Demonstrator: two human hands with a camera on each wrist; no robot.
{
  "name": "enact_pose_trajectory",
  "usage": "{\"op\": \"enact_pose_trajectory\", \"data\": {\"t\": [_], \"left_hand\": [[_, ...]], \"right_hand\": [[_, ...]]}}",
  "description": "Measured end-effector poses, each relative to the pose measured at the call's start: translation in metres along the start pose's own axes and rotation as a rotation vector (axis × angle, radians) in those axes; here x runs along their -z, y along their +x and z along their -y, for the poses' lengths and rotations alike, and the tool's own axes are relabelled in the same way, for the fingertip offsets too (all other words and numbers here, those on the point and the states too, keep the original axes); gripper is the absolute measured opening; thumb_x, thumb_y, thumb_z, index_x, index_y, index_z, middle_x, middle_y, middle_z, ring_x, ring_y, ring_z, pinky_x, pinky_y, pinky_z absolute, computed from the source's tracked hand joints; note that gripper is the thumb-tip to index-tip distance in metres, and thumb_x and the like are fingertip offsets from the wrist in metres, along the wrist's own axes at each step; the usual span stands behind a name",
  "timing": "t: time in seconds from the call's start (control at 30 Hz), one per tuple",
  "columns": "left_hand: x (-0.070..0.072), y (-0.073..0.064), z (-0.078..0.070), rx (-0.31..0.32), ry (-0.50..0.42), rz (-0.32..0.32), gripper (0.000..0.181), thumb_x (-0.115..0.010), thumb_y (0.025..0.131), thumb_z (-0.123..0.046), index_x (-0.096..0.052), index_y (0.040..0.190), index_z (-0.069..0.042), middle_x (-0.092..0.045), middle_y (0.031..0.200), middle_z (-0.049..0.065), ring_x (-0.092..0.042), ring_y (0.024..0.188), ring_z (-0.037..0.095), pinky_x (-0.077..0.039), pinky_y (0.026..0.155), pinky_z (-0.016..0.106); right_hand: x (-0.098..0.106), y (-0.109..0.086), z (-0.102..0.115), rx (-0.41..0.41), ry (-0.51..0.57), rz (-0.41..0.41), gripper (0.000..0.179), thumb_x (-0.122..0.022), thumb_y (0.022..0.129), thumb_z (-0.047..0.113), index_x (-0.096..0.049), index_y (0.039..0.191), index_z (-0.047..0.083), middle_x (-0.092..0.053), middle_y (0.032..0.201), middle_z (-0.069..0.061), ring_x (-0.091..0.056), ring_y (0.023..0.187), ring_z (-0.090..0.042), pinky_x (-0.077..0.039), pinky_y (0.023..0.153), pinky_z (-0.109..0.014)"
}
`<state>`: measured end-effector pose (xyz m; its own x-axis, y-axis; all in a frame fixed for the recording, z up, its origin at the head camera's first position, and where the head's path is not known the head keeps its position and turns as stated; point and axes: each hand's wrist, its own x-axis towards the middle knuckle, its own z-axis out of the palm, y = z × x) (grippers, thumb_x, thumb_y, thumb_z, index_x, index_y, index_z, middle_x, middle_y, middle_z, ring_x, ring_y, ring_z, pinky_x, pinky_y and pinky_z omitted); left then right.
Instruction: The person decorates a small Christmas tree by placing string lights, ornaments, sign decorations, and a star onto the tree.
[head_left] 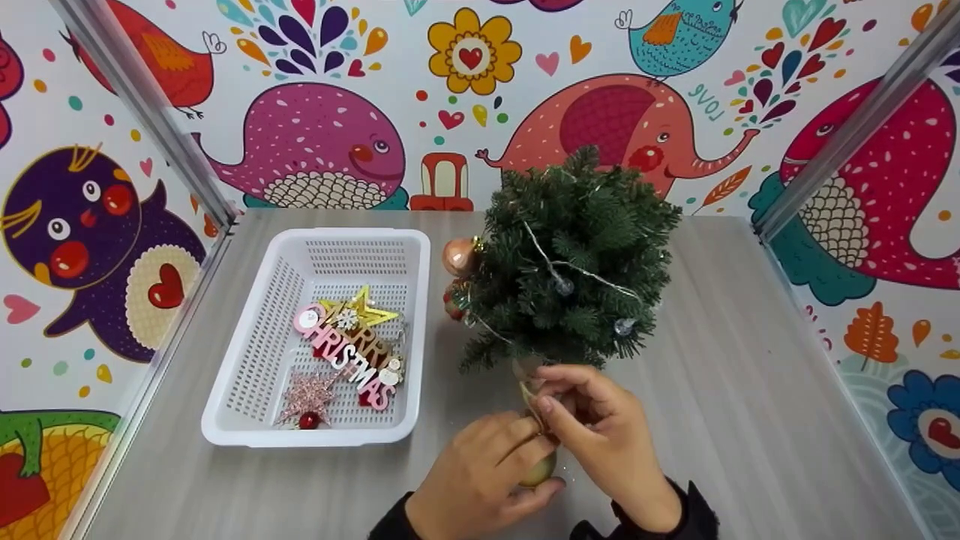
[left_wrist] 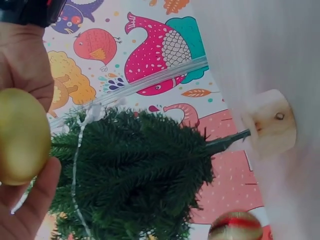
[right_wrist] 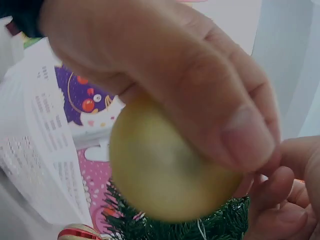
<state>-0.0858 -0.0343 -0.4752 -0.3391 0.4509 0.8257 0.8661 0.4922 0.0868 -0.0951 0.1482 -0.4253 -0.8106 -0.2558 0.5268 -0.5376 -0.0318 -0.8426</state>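
A gold ball ornament (head_left: 538, 474) is in my left hand (head_left: 480, 469), whose fingers curl round it near the table's front. In the right wrist view the matte gold ball (right_wrist: 167, 170) shows large below the thumb. My right hand (head_left: 607, 424) pinches a thin gold loop or ribbon (head_left: 527, 394) at the ball's top; fingers partly hide where the two join. Just beyond both hands is a small green Christmas tree (head_left: 577, 262) with a string of lights (head_left: 540, 244) on it. At its left side hang a copper-coloured ball (head_left: 459, 257) and a red-and-gold ball (left_wrist: 235, 227).
To the left stands a white perforated basket (head_left: 240, 375). Inside lie a Merry Christmas sign (head_left: 356, 352), a gold star (head_left: 375, 309) and a pink glittery star (head_left: 309, 397). The tree has a wooden base (left_wrist: 275, 122). Patterned walls with metal rails (head_left: 161, 120) enclose the grey table (head_left: 720, 420).
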Motion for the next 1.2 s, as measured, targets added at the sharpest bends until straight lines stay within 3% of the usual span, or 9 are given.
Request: {"op": "enact_pose_trajectory", "data": {"t": [0.17, 0.3, 0.5, 0.63, 0.7, 0.87, 0.93, 1.1, 1.2], "left_hand": [[-0.008, -0.006, -0.002, 0.12, -0.243, -0.046, 0.044, -0.079, 0.09, -0.026, -0.062, 0.125, -0.007, -0.065, 0.124, 0.009, -0.067, 0.109, 0.02, -0.056, 0.095, 0.028], [-0.011, -0.005, -0.006, 0.266, -0.512, -0.069, 0.036, -0.075, 0.093, -0.013, -0.057, 0.122, -0.003, -0.063, 0.127, 0.015, -0.066, 0.113, 0.024, -0.056, 0.098, 0.03], [-0.01, 0.013, -0.009, 0.561, -0.794, -0.182, 0.021, -0.072, 0.092, 0.004, -0.061, 0.109, -0.003, -0.069, 0.112, 0.015, -0.068, 0.108, 0.02, -0.057, 0.095, 0.032], [-0.006, 0.024, -0.006, 0.691, -0.936, -0.25, 0.019, -0.066, 0.093, 0.011, -0.06, 0.108, 0.002, -0.066, 0.106, 0.021, -0.069, 0.104, 0.012, -0.058, 0.093, 0.029], [-0.003, 0.029, -0.004, 0.705, -0.994, -0.272, 0.018, -0.063, 0.094, 0.013, -0.058, 0.11, 0.005, -0.065, 0.106, 0.018, -0.067, 0.102, 0.007, -0.058, 0.09, 0.026], [0.004, 0.039, 0.002, 0.607, -1.164, -0.35, 0.007, -0.056, 0.097, 0.012, -0.053, 0.104, 0.012, -0.063, 0.107, 0.004, -0.068, 0.097, 0.006, -0.06, 0.084, 0.025], [0.006, 0.042, 0.004, 0.57, -1.201, -0.369, 0.004, -0.055, 0.098, 0.011, -0.053, 0.101, 0.013, -0.061, 0.105, 0.006, -0.069, 0.094, 0.006, -0.061, 0.081, 0.025], [0.009, 0.044, 0.003, 0.546, -1.095, -0.335, 0.009, -0.058, 0.093, 0.015, -0.058, 0.099, 0.01, -0.062, 0.099, 0.015, -0.066, 0.09, 0.009, -0.06, 0.081, 0.025], [0.008, 0.043, 0.0, 0.505, -1.014, -0.283, 0.016, -0.06, 0.091, 0.019, -0.062, 0.101, 0.007, -0.063, 0.1, 0.019, -0.066, 0.094, 0.016, -0.06, 0.083, 0.029]], "right_hand": [[0.0, -0.001, 0.003, -0.017, 0.139, -0.047, 0.043, -0.051, 0.093, -0.025, -0.06, 0.13, -0.006, -0.069, 0.11, 0.0, -0.063, 0.081, -0.006, -0.05, 0.064, -0.021], [-0.001, -0.002, 0.003, -0.019, 0.181, -0.05, 0.043, -0.048, 0.093, -0.026, -0.061, 0.128, -0.004, -0.069, 0.11, 0.0, -0.062, 0.083, -0.006, -0.051, 0.067, -0.019], [-0.003, -0.003, 0.001, 0.019, 0.161, -0.069, 0.043, -0.05, 0.09, -0.028, -0.062, 0.125, -0.006, -0.07, 0.109, 0.0, -0.067, 0.087, -0.007, -0.056, 0.074, -0.018], [-0.001, -0.004, 0.001, 0.03, 0.136, -0.084, 0.044, -0.05, 0.091, -0.028, -0.062, 0.127, -0.006, -0.071, 0.111, 0.0, -0.069, 0.091, -0.008, -0.056, 0.077, -0.018], [0.0, -0.004, 0.0, 0.035, 0.131, -0.094, 0.044, -0.05, 0.091, -0.028, -0.062, 0.127, -0.005, -0.071, 0.111, 0.0, -0.069, 0.091, -0.008, -0.055, 0.076, -0.017], [0.004, -0.005, 0.001, 0.008, 0.112, -0.1, 0.042, -0.05, 0.092, -0.026, -0.063, 0.126, -0.005, -0.07, 0.108, 0.0, -0.065, 0.086, -0.007, -0.051, 0.069, -0.02], [0.006, -0.006, 0.002, -0.014, 0.108, -0.095, 0.04, -0.049, 0.093, -0.025, -0.063, 0.125, -0.006, -0.069, 0.105, 0.0, -0.06, 0.077, -0.008, -0.048, 0.061, -0.024], [0.007, -0.01, 0.003, -0.049, 0.139, -0.016, 0.037, -0.043, 0.097, -0.023, -0.062, 0.126, -0.01, -0.062, 0.102, 0.002, -0.038, 0.055, -0.018, -0.034, 0.045, -0.031], [0.005, -0.012, 0.001, -0.019, 0.13, 0.052, 0.038, -0.046, 0.095, -0.024, -0.061, 0.127, -0.011, -0.063, 0.108, 0.0, -0.046, 0.062, -0.019, -0.041, 0.049, -0.029]]}}
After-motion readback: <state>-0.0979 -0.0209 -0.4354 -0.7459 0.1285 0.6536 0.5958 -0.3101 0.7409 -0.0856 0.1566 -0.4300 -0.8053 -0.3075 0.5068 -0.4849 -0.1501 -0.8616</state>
